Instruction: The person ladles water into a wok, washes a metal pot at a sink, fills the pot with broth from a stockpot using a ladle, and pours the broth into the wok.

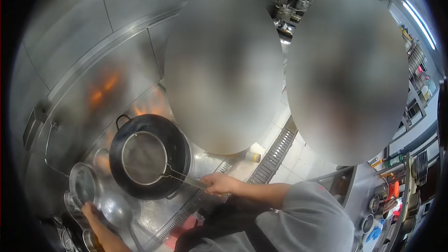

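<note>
My right hand is closed around the handle of a round wire-rimmed mesh strainer. The strainer's head lies over a black wok, which has loop handles and sits on the stove; flames reflect in the steel behind it. At the lower left, my left hand looks closed at the near rim of a round metal pot. Its fingertips are hard to see, so what it grips I cannot make out. Just right of that hand lies a large steel ladle, its handle pointing toward me.
Steel wall panels rise behind the stove. A slotted grate runs along the tiled floor. On the right, a counter and shelves hold several pots and containers. Two large blurred ovals cover the middle and right.
</note>
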`<state>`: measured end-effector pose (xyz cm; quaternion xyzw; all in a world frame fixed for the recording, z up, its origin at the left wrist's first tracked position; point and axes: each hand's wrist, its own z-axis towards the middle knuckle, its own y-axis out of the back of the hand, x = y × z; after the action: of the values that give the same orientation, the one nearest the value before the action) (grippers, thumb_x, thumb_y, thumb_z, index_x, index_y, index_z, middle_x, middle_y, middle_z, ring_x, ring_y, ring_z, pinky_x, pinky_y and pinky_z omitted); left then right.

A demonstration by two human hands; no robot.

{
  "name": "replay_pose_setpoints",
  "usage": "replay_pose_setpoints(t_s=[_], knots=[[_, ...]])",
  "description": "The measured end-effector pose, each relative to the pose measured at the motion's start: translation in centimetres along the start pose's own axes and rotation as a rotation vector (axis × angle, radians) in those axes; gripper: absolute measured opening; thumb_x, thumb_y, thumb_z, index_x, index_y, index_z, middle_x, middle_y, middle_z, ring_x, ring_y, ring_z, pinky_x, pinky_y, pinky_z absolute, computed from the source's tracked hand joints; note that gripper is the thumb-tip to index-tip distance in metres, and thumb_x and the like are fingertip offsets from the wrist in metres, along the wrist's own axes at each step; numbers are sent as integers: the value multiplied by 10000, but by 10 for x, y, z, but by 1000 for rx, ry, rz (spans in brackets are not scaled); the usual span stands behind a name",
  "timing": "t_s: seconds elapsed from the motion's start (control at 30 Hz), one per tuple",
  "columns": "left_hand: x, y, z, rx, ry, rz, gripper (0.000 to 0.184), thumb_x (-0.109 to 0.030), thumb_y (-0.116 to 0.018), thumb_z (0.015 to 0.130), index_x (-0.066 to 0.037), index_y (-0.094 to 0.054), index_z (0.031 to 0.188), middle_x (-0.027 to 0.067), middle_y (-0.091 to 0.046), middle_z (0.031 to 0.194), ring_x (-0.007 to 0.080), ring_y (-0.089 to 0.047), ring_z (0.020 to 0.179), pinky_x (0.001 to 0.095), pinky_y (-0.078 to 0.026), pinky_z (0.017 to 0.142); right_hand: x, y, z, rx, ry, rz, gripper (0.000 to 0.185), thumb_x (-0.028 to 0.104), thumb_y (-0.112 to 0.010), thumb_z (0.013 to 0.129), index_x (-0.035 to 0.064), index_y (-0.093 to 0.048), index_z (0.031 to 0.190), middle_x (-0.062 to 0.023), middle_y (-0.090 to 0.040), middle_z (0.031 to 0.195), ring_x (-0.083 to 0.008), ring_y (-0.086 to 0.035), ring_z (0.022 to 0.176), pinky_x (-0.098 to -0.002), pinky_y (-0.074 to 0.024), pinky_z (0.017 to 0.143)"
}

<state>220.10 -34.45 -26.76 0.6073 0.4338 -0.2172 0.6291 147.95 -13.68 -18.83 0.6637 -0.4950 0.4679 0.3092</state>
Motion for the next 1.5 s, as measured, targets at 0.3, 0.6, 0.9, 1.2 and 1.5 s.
replay_pose_setpoints(t_s=[0.3, 0.6, 0.9, 1.2, 1.5], knots=[[19, 11, -34, -119, -125, -1700, 114, -50, -609, 809, 0, -661, 898, 76, -625, 810, 190, -563, 663, 271, -518, 579, -5, 17, -2, -114, -7, -278, 308, 257, -698, 762, 35, -690, 976, -60, -637, 662, -137, -574, 566, -319, -463, 522], [-146, 11, -187, 1, 204, -1572, 438, -153, -616, 849, 200, -478, 1069, 100, -559, 756, 110, -533, 544, 174, -430, 385, 5, -11, 27, -48, -115, 23, 349, -18, -679, 772, -53, -626, 1115, -50, -601, 641, -100, -495, 441, -261, -366, 404], [-229, -14, -282, 248, 307, -1445, 451, -160, -536, 862, 182, -499, 1153, 90, -581, 750, 120, -502, 474, 180, -427, 380, 4, -22, 57, 48, -86, -15, 369, 4, -674, 785, -76, -598, 1137, -48, -586, 608, -112, -487, 391, -264, -345, 360], [-268, -45, -307, 195, 283, -725, 501, -106, -618, 772, 97, -519, 1219, 72, -570, 699, 109, -497, 470, 209, -365, 369, 10, -26, 47, 94, -58, 38, 356, -25, -664, 793, -96, -583, 1132, -65, -591, 623, -112, -490, 398, -259, -361, 371], [-234, -44, -275, -125, 59, -334, 595, 19, -627, 686, 111, -528, 1265, 82, -617, 708, 140, -528, 477, 257, -406, 432, -5, -8, 34, -3, -75, 163, 375, -28, -670, 789, -91, -580, 1148, -54, -590, 618, -102, -481, 398, -259, -326, 359]])
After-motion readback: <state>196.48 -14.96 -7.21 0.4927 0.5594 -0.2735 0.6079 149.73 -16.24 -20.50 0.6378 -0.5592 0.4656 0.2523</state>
